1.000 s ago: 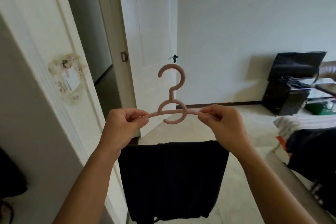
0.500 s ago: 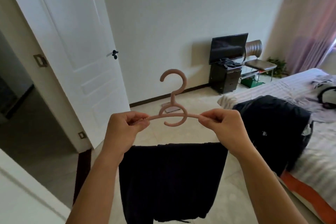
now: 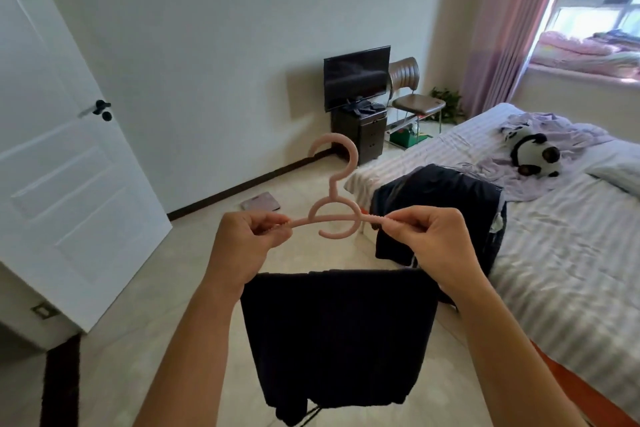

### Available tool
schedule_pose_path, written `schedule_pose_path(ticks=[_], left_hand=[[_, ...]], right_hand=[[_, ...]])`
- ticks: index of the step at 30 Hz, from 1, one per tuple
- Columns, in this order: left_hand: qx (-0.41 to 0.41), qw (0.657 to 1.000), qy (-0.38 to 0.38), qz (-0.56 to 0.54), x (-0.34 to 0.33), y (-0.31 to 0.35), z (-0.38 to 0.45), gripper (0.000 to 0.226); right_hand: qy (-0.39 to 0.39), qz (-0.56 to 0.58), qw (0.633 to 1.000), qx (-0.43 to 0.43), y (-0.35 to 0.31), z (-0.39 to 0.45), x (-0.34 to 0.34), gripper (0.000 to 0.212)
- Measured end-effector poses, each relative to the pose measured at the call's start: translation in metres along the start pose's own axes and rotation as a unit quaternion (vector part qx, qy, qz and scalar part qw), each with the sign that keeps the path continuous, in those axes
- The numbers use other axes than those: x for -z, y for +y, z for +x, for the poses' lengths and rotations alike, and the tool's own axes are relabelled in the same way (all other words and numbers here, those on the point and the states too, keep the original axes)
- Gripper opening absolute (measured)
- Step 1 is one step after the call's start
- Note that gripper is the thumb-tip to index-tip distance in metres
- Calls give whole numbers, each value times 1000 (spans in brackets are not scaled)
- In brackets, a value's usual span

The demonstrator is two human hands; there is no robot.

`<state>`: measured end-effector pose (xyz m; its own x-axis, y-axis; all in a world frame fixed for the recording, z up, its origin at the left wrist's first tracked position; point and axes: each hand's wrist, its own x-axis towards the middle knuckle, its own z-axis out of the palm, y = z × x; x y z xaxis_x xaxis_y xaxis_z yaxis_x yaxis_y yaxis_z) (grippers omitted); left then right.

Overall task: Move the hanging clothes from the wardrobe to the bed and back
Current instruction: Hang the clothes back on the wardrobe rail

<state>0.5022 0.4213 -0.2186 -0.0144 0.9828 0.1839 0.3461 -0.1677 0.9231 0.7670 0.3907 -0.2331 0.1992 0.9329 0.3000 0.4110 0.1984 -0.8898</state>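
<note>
While left hand [image 3: 247, 246] & right hand [image 3: 433, 243] pinch pink hanger [image 3: 334, 204] w/ dark garment [image 3: 339, 340], bed [image 3: 571, 253] lies right.

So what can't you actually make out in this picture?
Head view only:
- Pink hanger: both arm ends hidden inside the left hand and right hand.
- Dark garment: type unclear, hem cut off by the bottom edge.
- Wardrobe: out of frame.
- Dark clothes on bed: too bunched to count.

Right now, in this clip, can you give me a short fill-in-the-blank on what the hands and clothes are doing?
1. Both hands hold a pink ____ by its arms.
2. The dark garment hangs from it, folded over its lower ____.
3. A toy ____ lies on the bed.
4. The left hand and right hand each keep a pinching grip.

Missing: hanger; bar; panda
</note>
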Motion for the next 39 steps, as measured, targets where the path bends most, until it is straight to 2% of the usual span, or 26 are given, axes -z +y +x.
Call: schedule_pose_path(ticks=[5,9,13,18,22,29,39], left_hand=[[-15,996,-83,-3,-62,-3,62,17],[-43,992,-118,-7,-100,-2,111,15],[-77,982,-170,-9,-142,4,174,23],[-101,971,-214,-11,-193,10,242,18],[-100,969,-227,-19,-238,16,281,22],[-99,967,-232,-19,-330,24,344,14],[-81,975,-209,9,-456,34,427,20]], right_hand=[[63,-14,997,-34,38,33,30,10],[95,-30,994,-50,57,63,47,10],[142,-45,986,-69,70,104,64,17],[204,-65,972,-91,90,150,79,24],[237,-75,963,-106,107,183,96,25],[275,-67,952,-116,157,248,137,29],[254,-40,957,-133,247,358,209,26]])
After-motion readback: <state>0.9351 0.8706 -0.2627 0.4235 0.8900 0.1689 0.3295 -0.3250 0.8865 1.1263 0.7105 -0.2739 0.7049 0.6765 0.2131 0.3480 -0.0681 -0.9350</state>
